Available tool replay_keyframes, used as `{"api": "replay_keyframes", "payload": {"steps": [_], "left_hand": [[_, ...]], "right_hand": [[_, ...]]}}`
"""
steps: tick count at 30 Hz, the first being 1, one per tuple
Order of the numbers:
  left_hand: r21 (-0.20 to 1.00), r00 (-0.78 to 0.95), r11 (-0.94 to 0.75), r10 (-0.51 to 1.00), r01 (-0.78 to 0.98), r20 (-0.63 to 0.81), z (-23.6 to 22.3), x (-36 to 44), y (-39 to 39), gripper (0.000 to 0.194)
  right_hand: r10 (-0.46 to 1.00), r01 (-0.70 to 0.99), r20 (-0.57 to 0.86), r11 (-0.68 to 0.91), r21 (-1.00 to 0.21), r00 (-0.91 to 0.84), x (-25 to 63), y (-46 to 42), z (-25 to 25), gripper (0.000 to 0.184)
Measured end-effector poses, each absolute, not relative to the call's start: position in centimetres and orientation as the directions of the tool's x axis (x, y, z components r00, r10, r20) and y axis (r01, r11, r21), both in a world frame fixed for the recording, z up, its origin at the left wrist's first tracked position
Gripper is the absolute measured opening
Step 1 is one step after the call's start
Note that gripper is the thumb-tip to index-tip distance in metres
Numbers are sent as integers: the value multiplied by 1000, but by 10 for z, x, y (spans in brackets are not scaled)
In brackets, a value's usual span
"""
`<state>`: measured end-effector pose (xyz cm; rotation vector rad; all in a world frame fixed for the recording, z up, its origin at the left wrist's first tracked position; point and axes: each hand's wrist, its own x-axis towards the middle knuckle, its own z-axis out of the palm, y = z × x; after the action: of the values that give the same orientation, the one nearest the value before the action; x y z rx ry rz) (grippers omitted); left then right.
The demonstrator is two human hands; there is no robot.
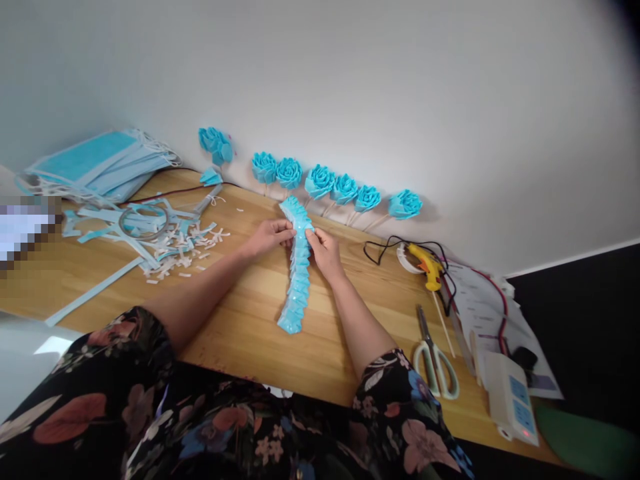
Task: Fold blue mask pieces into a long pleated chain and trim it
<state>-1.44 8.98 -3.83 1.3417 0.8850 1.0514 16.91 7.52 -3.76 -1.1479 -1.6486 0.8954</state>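
Arms: from here I see both forearms (207, 290) angled inward over the worktop (240, 327) | Left hand (267, 238): fingers bent, grip pinching left edge of blue pleated strip (300, 267) | Right hand (326, 252): grip pinching right edge, opposite | Strip: between hands, far end near blue flowers (320, 181)

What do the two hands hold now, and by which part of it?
The left hand and right hand hold a pleated blue strip by its opposite long edges, above its middle.
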Motion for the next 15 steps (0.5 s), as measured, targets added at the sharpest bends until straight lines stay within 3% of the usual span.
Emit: {"api": "replay_keyframes", "payload": {"steps": [7,15], "left_hand": [[980,223,-66,969,-190,108,-36,-16,89,38],[985,260,-138,952,-103,161,-38,-15,89,49]], "right_hand": [[947,126,268,292,-948,-176,169,75,-37,45],[958,176,239,265,-948,-158,170,75,-38,44]]}}
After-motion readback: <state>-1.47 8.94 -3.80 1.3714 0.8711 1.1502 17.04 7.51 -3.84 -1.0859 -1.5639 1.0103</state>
